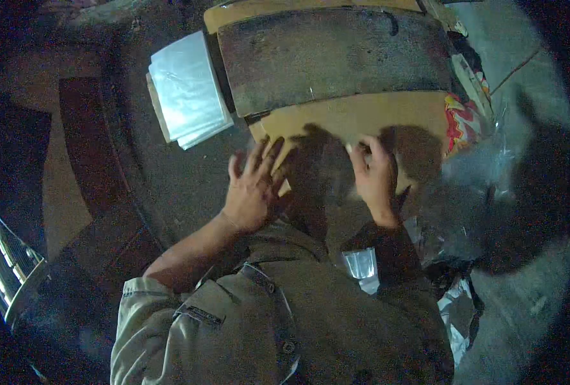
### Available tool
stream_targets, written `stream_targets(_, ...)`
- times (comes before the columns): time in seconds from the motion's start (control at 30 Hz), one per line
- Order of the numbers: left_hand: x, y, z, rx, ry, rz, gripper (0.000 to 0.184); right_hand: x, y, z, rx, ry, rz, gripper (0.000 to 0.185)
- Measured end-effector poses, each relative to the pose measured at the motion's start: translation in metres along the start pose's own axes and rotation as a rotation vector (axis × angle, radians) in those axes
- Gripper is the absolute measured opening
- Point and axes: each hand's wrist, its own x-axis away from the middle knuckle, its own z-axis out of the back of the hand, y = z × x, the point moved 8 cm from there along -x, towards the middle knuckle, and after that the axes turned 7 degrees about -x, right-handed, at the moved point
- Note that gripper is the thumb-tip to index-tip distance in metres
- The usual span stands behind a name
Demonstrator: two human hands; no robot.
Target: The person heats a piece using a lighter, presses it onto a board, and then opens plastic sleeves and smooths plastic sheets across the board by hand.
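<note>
My left hand (pixel 254 189) rests with its fingers spread at the left end of a tan cardboard sheet (pixel 336 115), and nothing shows in its grasp. Over the right part of the sheet is my right hand (pixel 373 173), its thumb and index finger curled toward each other; whether something thin lies between them is too small to tell. Beyond both hands, a dark, worn board (pixel 336 54) lies across the cardboard. Shadows of my hands and head fall on the sheet.
A stack of clear plastic bags (pixel 189 90) lies at the upper left. Red and yellow packaging (pixel 461 125) sits at the cardboard's right end. Crumpled silvery plastic (pixel 458 314) is at the lower right, and a small shiny packet (pixel 362 264) lies near my right forearm.
</note>
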Motion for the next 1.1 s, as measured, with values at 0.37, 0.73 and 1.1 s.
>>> stream_targets(0.37, 0.027, 0.030, -0.034, 0.122, -0.138, -0.123, 0.057, 0.052, 0.045, -0.028, 0.179, 0.026, -0.121, 0.035)
stream_targets(0.73, 0.029, 0.026, -0.033, 0.186, -0.153, -0.090, 0.048, 0.048, 0.038, -0.011, 0.091, 0.111, -0.114, 0.017)
stream_targets(1.1, 0.028, 0.028, 0.007, 1.158, -0.247, 0.147, 0.045, 0.072, -0.014, -0.007, -0.561, -0.068, -0.059, 0.038)
